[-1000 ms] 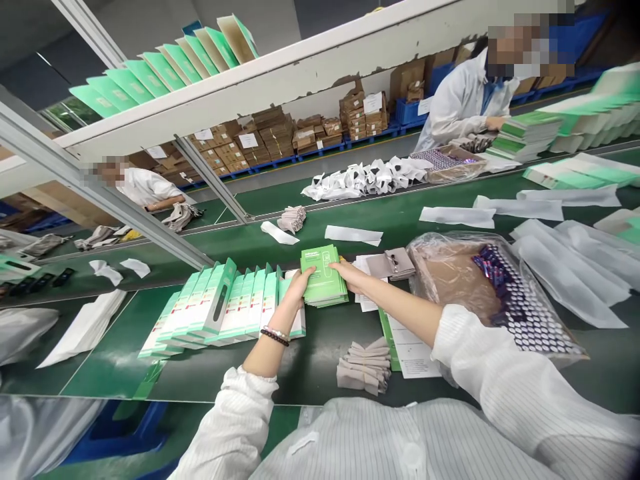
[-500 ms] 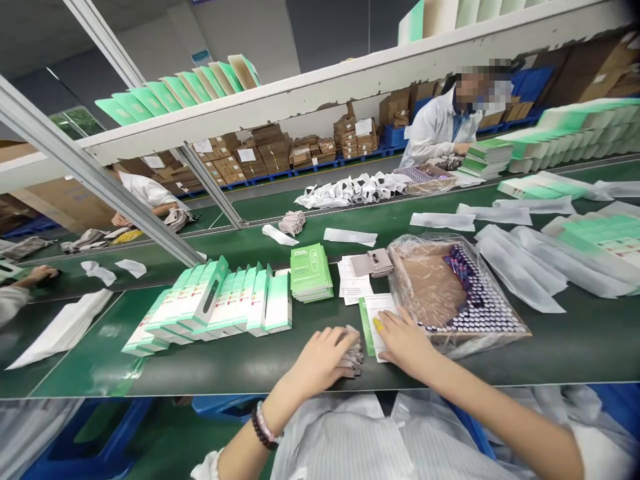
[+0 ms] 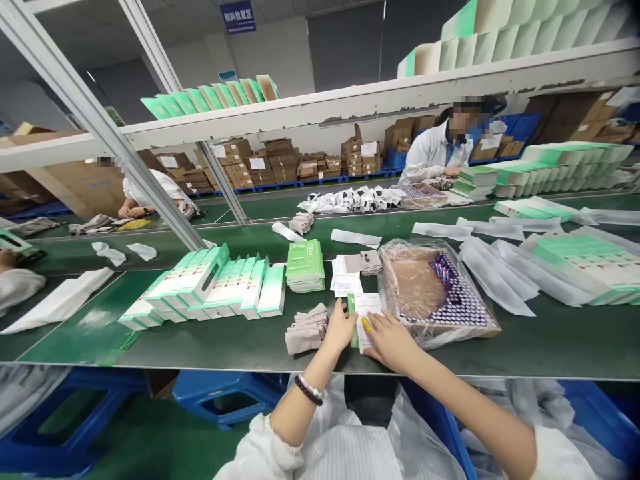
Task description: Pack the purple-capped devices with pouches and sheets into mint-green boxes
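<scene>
My right hand (image 3: 393,341) lies palm down on a printed white leaflet (image 3: 367,307), its fingers spread and a yellow cover on one fingertip. Beneath the leaflet, a green booklet (image 3: 354,333) shows along the left side. At that side is my left hand (image 3: 341,327), fingers apart near the booklet's edge; whether they touch it I cannot tell. Just left of this hand sits a bundle of folded grey-beige fabric pieces (image 3: 306,330). Farther back are a stack of green booklets (image 3: 305,267), white printed sheets (image 3: 345,283) and a folded grey fabric piece with dark fittings (image 3: 367,262).
A plastic-lined carton (image 3: 440,333) of small purple-and-white items stands to the right. White-green boxes (image 3: 200,280) line the left. White translucent sleeves (image 3: 505,277) lie at right. A metal post (image 3: 165,200) and overhead shelf (image 3: 320,110) frame the bench. Co-workers sit beyond and at left.
My left hand has let go of the grey fabric bundle, which now lies farther left, and has moved to the booklet's left side. My right hand stays on the leaflet. The view has shifted.
</scene>
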Motion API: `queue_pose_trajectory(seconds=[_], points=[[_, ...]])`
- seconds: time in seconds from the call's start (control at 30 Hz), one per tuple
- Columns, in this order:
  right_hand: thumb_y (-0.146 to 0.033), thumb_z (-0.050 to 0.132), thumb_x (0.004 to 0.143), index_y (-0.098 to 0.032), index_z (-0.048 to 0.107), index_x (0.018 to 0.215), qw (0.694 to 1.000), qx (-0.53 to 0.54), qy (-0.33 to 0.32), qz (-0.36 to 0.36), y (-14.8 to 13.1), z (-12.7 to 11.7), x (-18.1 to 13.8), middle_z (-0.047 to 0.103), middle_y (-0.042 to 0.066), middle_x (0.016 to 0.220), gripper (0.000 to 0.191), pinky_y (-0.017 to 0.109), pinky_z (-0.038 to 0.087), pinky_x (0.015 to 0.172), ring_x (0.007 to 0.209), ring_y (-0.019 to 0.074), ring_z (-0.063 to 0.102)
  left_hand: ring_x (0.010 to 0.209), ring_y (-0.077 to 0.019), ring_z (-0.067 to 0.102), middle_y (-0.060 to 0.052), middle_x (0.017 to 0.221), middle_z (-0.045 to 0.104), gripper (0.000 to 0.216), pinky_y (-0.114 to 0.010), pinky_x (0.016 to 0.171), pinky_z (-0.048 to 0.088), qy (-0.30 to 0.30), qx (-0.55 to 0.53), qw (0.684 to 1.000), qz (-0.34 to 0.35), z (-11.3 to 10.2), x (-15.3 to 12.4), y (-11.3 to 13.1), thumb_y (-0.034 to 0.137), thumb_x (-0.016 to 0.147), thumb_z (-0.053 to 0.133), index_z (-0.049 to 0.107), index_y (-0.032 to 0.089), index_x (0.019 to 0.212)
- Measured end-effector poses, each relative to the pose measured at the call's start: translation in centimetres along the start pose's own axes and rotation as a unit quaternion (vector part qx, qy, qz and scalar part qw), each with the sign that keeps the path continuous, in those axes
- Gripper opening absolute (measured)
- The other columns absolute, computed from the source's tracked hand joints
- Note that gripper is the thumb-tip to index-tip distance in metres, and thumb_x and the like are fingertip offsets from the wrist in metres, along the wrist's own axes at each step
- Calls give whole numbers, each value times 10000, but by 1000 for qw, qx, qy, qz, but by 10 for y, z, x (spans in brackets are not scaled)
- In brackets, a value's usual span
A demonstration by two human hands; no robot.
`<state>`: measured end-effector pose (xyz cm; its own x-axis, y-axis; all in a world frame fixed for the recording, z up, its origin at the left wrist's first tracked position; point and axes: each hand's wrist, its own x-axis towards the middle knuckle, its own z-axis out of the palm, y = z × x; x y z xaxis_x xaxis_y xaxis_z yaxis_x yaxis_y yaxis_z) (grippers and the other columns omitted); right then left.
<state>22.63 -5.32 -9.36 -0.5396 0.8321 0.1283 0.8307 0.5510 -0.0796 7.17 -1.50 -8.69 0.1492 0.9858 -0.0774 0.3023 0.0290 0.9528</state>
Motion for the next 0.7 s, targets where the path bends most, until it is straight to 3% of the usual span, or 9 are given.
queue_pose_trajectory(seconds=[0.17,0.33,0.43,0.5,0.57,0.63,0.7], points=[[-288,607,911,-110,625,1257,999,41,17,-19,2,-16,-6,632,185,1306,390,511,308,1149,1228,293,582,1118,-274,631,-135,1161,706,303,-428,1048,418,17,-40,999,1,0,0,-3,68,789,596,620,150,1080],[-174,414,975,-94,469,1403,993,77,76,39,21,-53,14,469,226,1460,439,573,355,1107,1342,325,459,1185,-245,601,-92,1278,661,377,-361,1016,453,5,-144,989,19,-10,-28,9,139,839,552,585,164,1214],[-245,444,987,-132,536,1338,991,119,52,12,27,-67,29,633,161,1287,381,426,503,1000,1181,264,603,1088,-265,655,-97,1196,703,365,-335,875,519,-6,-208,978,-11,-15,-39,19,300,882,584,602,167,1222],[-276,444,997,-151,561,1307,987,158,34,-2,27,-69,35,671,117,1222,354,327,530,953,1114,211,639,972,-264,695,-106,1110,732,449,-315,770,533,2,-293,952,-88,-16,-42,27,417,876,621,591,168,1250],[-287,431,1004,-155,542,1326,976,217,30,12,24,-70,38,649,118,1253,365,321,509,978,1146,208,618,919,-254,707,-106,1086,738,569,-303,731,532,10,-387,905,-175,-16,-43,34,490,847,665,548,186,1313],[-265,416,1003,-154,518,1350,961,274,26,33,23,-73,41,628,132,1265,379,355,488,1002,1175,225,593,927,-255,709,-103,1112,732,681,-318,758,538,-13,-440,872,-212,-17,-41,42,484,824,707,464,215,1400],[-251,425,996,-168,521,1349,954,300,10,20,26,-80,48,618,127,1267,375,369,470,1016,1195,232,574,896,-269,718,-107,1095,740,798,-341,755,546,-59,-452,862,-222,-24,-38,49,416,788,765,381,222,1460]])
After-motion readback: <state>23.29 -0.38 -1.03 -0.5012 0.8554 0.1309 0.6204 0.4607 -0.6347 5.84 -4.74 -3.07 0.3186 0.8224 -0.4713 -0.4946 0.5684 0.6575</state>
